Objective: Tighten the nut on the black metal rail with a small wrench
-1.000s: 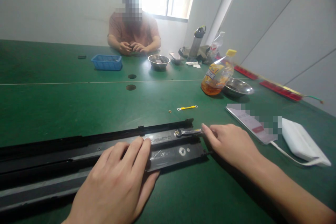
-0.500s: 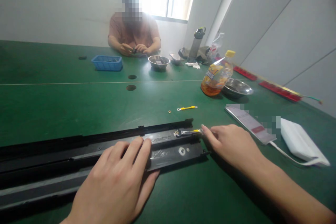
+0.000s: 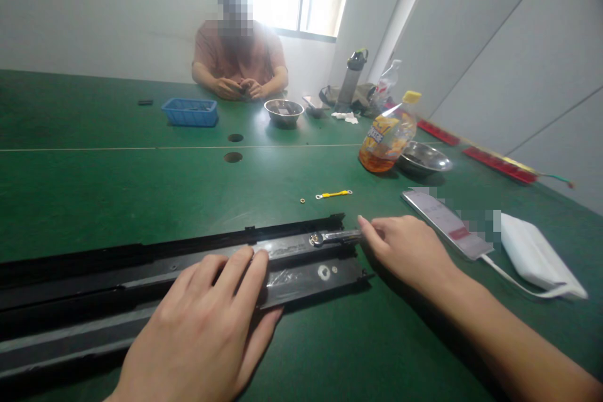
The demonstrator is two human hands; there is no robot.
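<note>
A long black metal channel (image 3: pixel 301 282) lies across the left and middle of the green table. My left hand (image 3: pixel 202 320) grips it near its right end, fingers over the top and thumb below the front edge. My right hand (image 3: pixel 400 242) is closed around the outer end of a metal wrench (image 3: pixel 336 237). The wrench's ring end sits over a fastener on the channel. Behind the channel lie a yellow wire with ring terminals (image 3: pixel 334 194) and a small nut (image 3: pixel 303 201).
Bottle (image 3: pixel 384 138) and metal bowl (image 3: pixel 426 160) stand back right; a phone (image 3: pixel 445 220) cabled to a white power bank (image 3: pixel 541 254) lies right. A blue basket (image 3: pixel 190 113), another bowl (image 3: pixel 283 113) and a seated person (image 3: pixel 238 63) are across the table.
My right hand has moved up slightly with the wrench's outer end. The yellow piece seen by the wrench no longer shows. My left hand keeps its place on the channel.
</note>
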